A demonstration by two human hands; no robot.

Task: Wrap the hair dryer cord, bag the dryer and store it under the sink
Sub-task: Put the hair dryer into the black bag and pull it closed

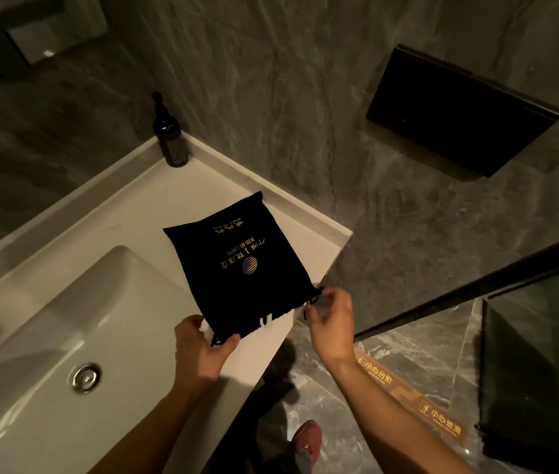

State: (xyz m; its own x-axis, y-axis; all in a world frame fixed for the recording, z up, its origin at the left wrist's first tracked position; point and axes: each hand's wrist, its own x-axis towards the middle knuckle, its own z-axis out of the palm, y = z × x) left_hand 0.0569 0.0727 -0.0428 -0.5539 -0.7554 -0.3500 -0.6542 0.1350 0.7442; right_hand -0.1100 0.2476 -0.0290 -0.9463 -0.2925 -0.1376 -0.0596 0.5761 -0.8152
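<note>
A black drawstring bag (237, 258) with gold print lies on the white counter (141, 206) to the right of the basin, its mouth toward me at the counter's front edge. My left hand (202, 347) pinches the left corner of the bag's mouth. My right hand (331, 319) pinches the right corner, at the drawstring. Something white shows in the gathered mouth between my hands. The hair dryer itself is hidden.
A white basin (66, 330) with a metal drain (86, 377) takes up the left. A dark pump bottle (171, 135) stands in the counter's back corner. A black wall box (459, 111) hangs at right. Below are a glass door (527, 354), floor stickers and my shoe (307, 439).
</note>
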